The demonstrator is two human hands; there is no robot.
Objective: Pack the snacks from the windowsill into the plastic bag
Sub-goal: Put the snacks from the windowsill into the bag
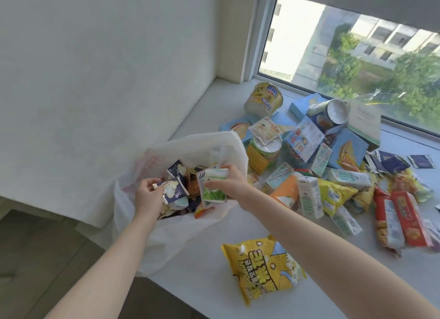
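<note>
Packing is midway: both hands are at the mouth of the thin white plastic bag [166, 235] on the white windowsill [202, 271]. The left hand [147, 197] has fingers pinching a small dark-blue foil sachet [172, 191]; the right hand [229, 184] grips a green-and-white snack packet [213, 186]. Next, I judge, both get dropped in, then the yellow popcorn bag [264, 268] and the heap of snacks [333, 175] beyond.

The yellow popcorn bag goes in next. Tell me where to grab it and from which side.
Take the yellow popcorn bag by its crimped top edge, the end nearest the plastic bag, coming from above. It lies flat and puffy on the windowsill, apart from the pile, so that flat seam is probably the easiest pinch. Both hands are full now, the right hand with a green packet.
</note>
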